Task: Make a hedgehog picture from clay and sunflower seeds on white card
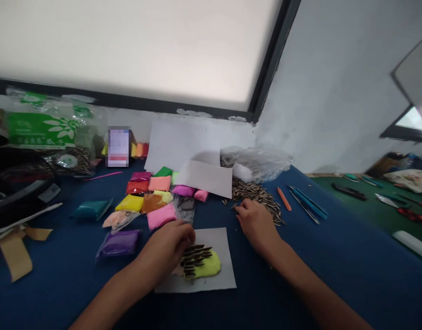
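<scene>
A flattened piece of yellow-green clay [213, 264] lies on a white sheet of paper [227, 275]. Rows of dark sunflower seeds [196, 259] stick out of it, and a paler clay part shows at its left end. My left hand [171, 240] is at the left side of the clay, fingers curled and closed; whatever they hold is hidden. Farther right, my right hand [255, 224] reaches to the left edge of a heap of striped sunflower seeds [255, 195]. Its thumb and fingertips pinch at a seed there.
Packets of coloured clay, among them a pink one [161, 215] and a purple one [118, 243], lie left. An orange tool [284, 199] and blue tweezers [309, 201] lie right. Behind are a phone [118, 146], a seed bag [42, 128] and a clear plastic bag [265, 162].
</scene>
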A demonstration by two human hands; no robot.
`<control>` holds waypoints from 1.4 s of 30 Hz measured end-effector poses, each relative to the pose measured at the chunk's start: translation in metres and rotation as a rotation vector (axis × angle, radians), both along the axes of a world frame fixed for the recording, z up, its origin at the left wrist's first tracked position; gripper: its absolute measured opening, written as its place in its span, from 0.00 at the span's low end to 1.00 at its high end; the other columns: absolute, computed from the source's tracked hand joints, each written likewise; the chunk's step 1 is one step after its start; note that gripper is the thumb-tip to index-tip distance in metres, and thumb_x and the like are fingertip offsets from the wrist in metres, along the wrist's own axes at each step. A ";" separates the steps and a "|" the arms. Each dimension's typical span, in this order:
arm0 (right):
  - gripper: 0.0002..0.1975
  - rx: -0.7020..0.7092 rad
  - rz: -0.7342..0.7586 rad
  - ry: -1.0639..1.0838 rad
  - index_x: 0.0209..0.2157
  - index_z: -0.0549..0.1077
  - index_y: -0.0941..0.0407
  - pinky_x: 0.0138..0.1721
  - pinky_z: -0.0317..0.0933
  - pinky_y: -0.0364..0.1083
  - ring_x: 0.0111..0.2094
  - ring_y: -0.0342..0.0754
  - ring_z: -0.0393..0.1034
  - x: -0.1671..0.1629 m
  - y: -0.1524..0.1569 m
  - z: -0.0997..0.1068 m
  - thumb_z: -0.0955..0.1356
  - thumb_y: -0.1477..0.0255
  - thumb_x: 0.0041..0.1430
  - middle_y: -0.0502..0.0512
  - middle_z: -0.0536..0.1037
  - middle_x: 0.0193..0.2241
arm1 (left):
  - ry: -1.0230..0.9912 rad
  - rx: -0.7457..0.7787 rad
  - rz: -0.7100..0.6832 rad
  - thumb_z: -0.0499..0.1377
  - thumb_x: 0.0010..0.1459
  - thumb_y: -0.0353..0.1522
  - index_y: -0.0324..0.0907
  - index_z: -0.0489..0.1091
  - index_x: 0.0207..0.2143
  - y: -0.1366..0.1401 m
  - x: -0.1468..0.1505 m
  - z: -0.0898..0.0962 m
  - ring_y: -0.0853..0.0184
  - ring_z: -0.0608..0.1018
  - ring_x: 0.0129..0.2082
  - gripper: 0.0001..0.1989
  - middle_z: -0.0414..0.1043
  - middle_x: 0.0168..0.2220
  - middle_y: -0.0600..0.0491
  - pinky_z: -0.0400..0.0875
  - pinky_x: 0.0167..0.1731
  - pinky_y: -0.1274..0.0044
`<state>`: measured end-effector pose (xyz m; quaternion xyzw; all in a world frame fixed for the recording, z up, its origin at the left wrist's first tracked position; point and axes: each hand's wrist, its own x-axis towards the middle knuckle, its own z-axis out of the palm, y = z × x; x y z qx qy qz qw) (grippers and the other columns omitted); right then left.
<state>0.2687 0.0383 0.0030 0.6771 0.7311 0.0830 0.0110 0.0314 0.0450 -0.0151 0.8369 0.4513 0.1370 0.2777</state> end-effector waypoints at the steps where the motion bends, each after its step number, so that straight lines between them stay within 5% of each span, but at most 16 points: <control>1: 0.09 -0.002 -0.004 -0.004 0.38 0.77 0.59 0.39 0.57 0.47 0.39 0.51 0.69 0.000 0.000 0.000 0.64 0.79 0.62 0.61 0.76 0.38 | -0.002 -0.001 0.001 0.50 0.55 0.23 0.42 0.70 0.31 0.000 0.000 0.000 0.63 0.74 0.37 0.11 0.73 0.35 0.52 0.66 0.35 0.75; 15: 0.09 0.047 0.094 0.012 0.35 0.75 0.59 0.37 0.55 0.45 0.36 0.50 0.69 0.003 0.003 -0.004 0.63 0.79 0.64 0.60 0.76 0.35 | 0.003 0.009 0.012 0.50 0.56 0.23 0.42 0.70 0.31 -0.001 0.001 -0.002 0.63 0.74 0.36 0.11 0.73 0.34 0.52 0.65 0.34 0.74; 22: 0.10 0.137 0.110 0.259 0.38 0.72 0.58 0.37 0.57 0.43 0.38 0.47 0.69 -0.002 -0.004 0.008 0.60 0.78 0.65 0.58 0.76 0.37 | 0.003 -0.020 -0.003 0.50 0.56 0.22 0.42 0.70 0.32 0.000 0.001 0.001 0.63 0.74 0.37 0.11 0.73 0.35 0.52 0.65 0.35 0.75; 26: 0.07 -0.024 0.168 0.655 0.32 0.70 0.56 0.27 0.56 0.40 0.25 0.42 0.67 -0.012 -0.015 0.012 0.62 0.78 0.61 0.49 0.75 0.25 | 0.027 -0.038 0.011 0.51 0.56 0.22 0.41 0.70 0.32 0.000 0.002 0.005 0.63 0.73 0.36 0.10 0.73 0.35 0.51 0.64 0.35 0.76; 32: 0.07 -0.332 0.207 1.142 0.34 0.69 0.56 0.26 0.58 0.39 0.24 0.40 0.66 -0.022 -0.023 0.013 0.61 0.78 0.60 0.47 0.74 0.27 | 0.034 -0.024 0.017 0.51 0.56 0.22 0.42 0.71 0.32 0.000 0.002 0.002 0.64 0.73 0.36 0.11 0.73 0.34 0.52 0.64 0.35 0.75; 38: 0.06 -0.582 0.102 1.281 0.34 0.75 0.59 0.32 0.65 0.42 0.27 0.42 0.71 -0.024 -0.027 0.017 0.66 0.79 0.55 0.50 0.75 0.27 | 0.007 -0.025 0.012 0.51 0.57 0.23 0.41 0.71 0.32 0.002 0.001 0.001 0.63 0.73 0.36 0.10 0.72 0.34 0.51 0.64 0.35 0.75; 42: 0.10 -0.630 0.091 1.293 0.36 0.76 0.59 0.36 0.66 0.43 0.31 0.43 0.72 -0.023 -0.029 0.019 0.68 0.82 0.52 0.51 0.78 0.29 | 0.004 -0.025 0.008 0.52 0.57 0.23 0.41 0.70 0.32 0.002 0.001 0.001 0.63 0.73 0.36 0.09 0.72 0.34 0.52 0.64 0.35 0.75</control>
